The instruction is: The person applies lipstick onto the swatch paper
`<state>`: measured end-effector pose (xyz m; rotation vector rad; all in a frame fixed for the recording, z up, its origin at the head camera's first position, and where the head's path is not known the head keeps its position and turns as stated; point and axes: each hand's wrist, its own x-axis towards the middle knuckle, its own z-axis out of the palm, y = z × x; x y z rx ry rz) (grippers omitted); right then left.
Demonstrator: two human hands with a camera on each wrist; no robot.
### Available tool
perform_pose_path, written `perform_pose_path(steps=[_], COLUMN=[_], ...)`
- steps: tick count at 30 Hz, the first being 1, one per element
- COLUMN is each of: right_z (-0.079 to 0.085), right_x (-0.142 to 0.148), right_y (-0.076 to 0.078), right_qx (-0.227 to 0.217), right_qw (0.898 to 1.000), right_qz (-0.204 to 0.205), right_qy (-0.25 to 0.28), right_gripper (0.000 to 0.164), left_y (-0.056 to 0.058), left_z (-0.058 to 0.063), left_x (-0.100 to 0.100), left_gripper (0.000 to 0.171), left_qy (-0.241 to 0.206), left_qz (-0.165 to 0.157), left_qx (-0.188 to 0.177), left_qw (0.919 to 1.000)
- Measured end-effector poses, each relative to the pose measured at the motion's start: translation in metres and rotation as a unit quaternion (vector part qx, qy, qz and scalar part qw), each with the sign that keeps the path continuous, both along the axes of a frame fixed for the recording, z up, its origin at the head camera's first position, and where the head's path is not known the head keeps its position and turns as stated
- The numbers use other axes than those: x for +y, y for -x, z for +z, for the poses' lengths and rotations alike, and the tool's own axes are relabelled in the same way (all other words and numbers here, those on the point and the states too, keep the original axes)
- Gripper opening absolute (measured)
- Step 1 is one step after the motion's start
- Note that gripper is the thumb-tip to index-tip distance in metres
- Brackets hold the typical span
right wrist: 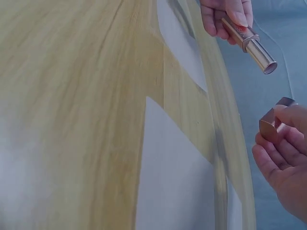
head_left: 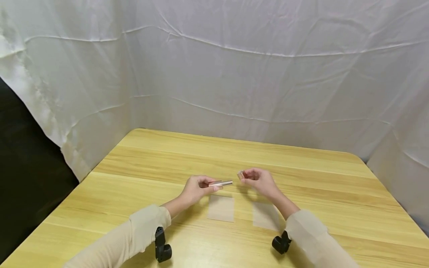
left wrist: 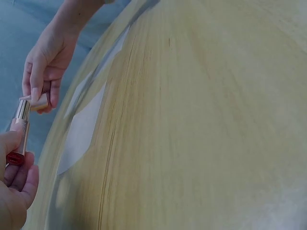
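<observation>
Beige sleeves (head_left: 107, 242) lie nearest in the head view, each with a black wrist camera (head_left: 163, 247) beside it. Left hand (head_left: 193, 191) grips a lipstick tube (head_left: 215, 184) between thumb and fingers, metal inner barrel pointing right; right hand (head_left: 262, 183) pinches the cap (head_left: 241, 175), apart from the tube. Both pieces are above the table (head_left: 174, 152), just beyond two pale sheets (head_left: 221, 209). Step looks like handling tube and cap separately; uncapping or recapping, can't tell. If recapping, next move calls for lining cap up with barrel.

Left wrist view: left fingers wrap the tube; its red base end (left wrist: 15, 158) faces this camera, maybe a label, no readable text.

Right wrist view: thumb and fingers hold the angular cap, no writing seen. Small reddish mark on the tube, illegible. No brand readable.
</observation>
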<state>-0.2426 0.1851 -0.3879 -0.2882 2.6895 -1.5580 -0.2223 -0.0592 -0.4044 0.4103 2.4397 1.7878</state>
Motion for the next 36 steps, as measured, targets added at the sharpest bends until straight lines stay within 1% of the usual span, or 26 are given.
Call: perform_pose_path(steps=[6, 13, 19, 22, 25, 31, 36], right_z=[-0.003, -0.004, -0.004, -0.005, -0.008, -0.013, -0.014], right_x=[-0.007, -0.012, -0.01, -0.01, -0.01, -0.01, -0.013], right_y=[0.006, 0.011, 0.016, 0.019, 0.022, 0.025, 0.023], right_qx=[0.007, -0.004, -0.015, -0.02, -0.018, -0.002, 0.008], right_qw=[1.0, 1.0, 1.0, 1.0, 1.0, 1.0, 0.999], right_qz=[-0.003, -0.024, -0.018, -0.017, -0.015, -0.011, -0.006], right_qy=[0.011, 0.002, 0.013, 0.015, 0.008, -0.028, -0.034], right_gripper=[0.035, 0.028, 0.023, 0.021, 0.021, 0.021, 0.018], left_y=[-0.002, -0.006, -0.01, -0.013, -0.016, -0.019, -0.021], left_z=[0.0, 0.001, 0.009, 0.013, 0.014, 0.012, 0.01], left_x=[-0.001, -0.001, 0.0, 0.0, 0.0, 0.004, 0.007], left_gripper=[0.023, 0.025, 0.026, 0.026, 0.025, 0.023, 0.023], left_qy=[-0.007, -0.013, -0.022, -0.029, -0.042, -0.062, -0.076], left_qz=[0.01, 0.021, 0.037, 0.038, 0.039, 0.04, 0.044], left_qx=[-0.006, -0.02, -0.048, -0.053, -0.054, -0.057, -0.069], left_qw=[0.9999, 0.9995, 0.9979, 0.9975, 0.9969, 0.9956, 0.9937])
